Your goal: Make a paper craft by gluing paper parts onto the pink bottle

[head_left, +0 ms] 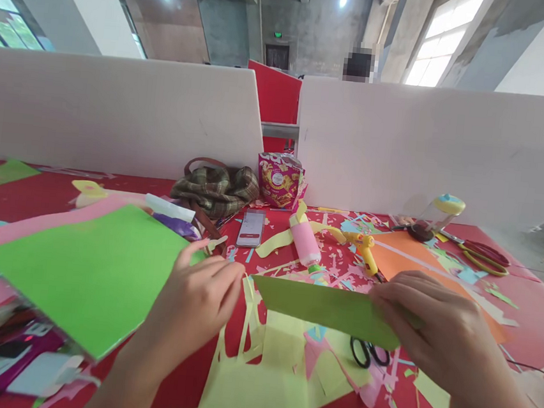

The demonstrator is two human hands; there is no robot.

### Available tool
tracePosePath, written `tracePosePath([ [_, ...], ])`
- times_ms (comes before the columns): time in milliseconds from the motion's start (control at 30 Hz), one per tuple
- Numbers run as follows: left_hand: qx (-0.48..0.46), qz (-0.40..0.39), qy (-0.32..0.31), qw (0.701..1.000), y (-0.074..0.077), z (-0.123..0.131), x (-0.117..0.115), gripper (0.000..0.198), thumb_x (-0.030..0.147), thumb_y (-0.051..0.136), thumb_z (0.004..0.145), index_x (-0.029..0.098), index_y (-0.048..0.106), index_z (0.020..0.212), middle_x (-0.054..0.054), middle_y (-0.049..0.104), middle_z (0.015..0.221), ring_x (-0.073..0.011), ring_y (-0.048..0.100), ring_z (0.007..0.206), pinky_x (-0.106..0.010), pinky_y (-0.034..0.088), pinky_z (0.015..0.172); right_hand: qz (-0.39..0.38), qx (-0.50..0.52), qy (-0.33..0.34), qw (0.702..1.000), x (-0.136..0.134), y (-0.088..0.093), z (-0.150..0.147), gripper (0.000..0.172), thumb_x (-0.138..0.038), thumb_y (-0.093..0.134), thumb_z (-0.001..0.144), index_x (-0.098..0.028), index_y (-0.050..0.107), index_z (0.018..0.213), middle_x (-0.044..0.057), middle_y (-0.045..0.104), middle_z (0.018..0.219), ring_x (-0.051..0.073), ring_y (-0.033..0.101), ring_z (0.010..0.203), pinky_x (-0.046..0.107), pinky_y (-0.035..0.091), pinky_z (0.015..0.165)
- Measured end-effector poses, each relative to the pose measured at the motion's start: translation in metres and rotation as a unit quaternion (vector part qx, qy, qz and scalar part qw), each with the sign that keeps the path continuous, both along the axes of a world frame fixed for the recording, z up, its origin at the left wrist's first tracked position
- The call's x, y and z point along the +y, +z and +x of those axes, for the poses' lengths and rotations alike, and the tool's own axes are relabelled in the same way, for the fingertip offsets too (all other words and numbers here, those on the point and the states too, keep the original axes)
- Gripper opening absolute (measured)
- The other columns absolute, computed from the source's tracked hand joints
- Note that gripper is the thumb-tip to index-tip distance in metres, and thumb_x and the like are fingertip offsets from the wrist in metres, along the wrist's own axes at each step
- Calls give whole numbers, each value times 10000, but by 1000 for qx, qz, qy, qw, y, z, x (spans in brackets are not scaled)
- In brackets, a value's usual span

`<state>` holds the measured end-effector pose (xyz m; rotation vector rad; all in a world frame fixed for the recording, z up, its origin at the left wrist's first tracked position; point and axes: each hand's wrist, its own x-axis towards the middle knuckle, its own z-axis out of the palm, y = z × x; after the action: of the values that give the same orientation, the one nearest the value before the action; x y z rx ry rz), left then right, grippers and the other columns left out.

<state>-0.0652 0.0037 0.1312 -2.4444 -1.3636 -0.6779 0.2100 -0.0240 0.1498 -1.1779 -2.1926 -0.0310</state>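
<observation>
A strip of green paper (324, 305) stretches out in front of me, over the table. My right hand (427, 315) is closed on its right end, the fingers folded over the edge. My left hand (203, 293) has its fingers drawn together at the strip's left end; whether they grip its corner or something small is hard to make out. Beneath the strip lie pale yellow-green paper sheets (254, 388) with cut-outs. The black-handled scissors (361, 352) lie there too, their blades hidden. A large green sheet (87, 269) is to the left of my left hand.
Paper scraps litter the red table (148, 189). Farther off are a pink bottle (305, 239), a yellow glue gun (366, 251), a phone (251, 229), a snack bag (280, 180), a plaid bag (218, 186), a clear jar (437, 217) and large scissors (483, 258). White partitions (416, 147) stand behind.
</observation>
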Motion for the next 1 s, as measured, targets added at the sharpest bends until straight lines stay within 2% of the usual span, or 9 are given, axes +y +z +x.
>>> tracePosePath([
  [167,-26,-80,54,995,-16,-18,0,202,260,377,783,175,554,736,-24,636,689,-165,572,646,-396,373,816,-65,74,-129,987,-8,-9,7,117,-243,458,765,-202,555,716,19,599,643,104,511,507,204,390,440],
  [333,-208,-247,32,946,-34,-12,-17,269,329,427,770,199,561,963,-61,630,944,-203,576,861,-277,470,661,-192,248,-246,917,-3,-41,1,242,-415,485,706,-184,558,690,-25,504,464,87,410,359,194,297,319],
  [400,-351,-311,-21,883,-42,-5,-24,282,328,422,777,203,544,998,-80,625,955,-202,581,848,-270,479,628,-254,318,-229,884,-1,-57,0,263,-441,488,696,-182,536,687,-34,476,454,86,409,362,184,295,315],
  [467,-472,-406,-53,781,-50,4,-30,287,315,461,761,176,519,1005,-90,623,941,-191,584,840,-288,476,687,-292,373,-204,857,-1,-72,-3,265,-444,484,706,-180,510,692,-29,479,493,91,435,399,183,321,340],
  [567,-566,-487,21,665,-59,17,-34,276,314,543,710,132,544,918,-80,642,819,-174,598,748,-301,468,696,-328,396,-161,842,-5,-89,-12,250,-418,471,729,-170,503,743,-6,514,564,104,476,455,197,366,383],
  [667,-612,-514,43,600,-63,23,-36,304,350,620,632,118,577,825,-68,647,735,-173,600,677,-285,473,631,-287,367,-163,870,-11,-102,-23,234,-362,466,745,-172,483,880,33,562,717,135,540,578,234,437,472],
  [767,-629,-502,57,591,-63,23,-37,323,342,673,567,115,599,783,-60,651,691,-171,596,622,-268,473,570,-144,256,-178,939,-17,-109,-34,236,-300,483,738,-193,472,949,75,539,930,202,535,846,361,452,701],
  [867,-649,-503,34,570,-60,27,-39,367,313,699,537,111,605,829,-72,659,698,-207,604,664,-303,481,605,-84,157,-113,978,-28,-108,-46,214,-263,474,746,-196,488,948,95,509,998,228,501,932,404,428,769],
  [1000,-666,-498,1,555,-57,40,-45,445,336,719,498,119,594,865,-78,664,754,-258,603,742,-353,479,662,-133,141,28,981,-45,-97,-65,596,-353,528,703,-139,281,1200,154,437,1132,240,474,1002,361,447,790],
])
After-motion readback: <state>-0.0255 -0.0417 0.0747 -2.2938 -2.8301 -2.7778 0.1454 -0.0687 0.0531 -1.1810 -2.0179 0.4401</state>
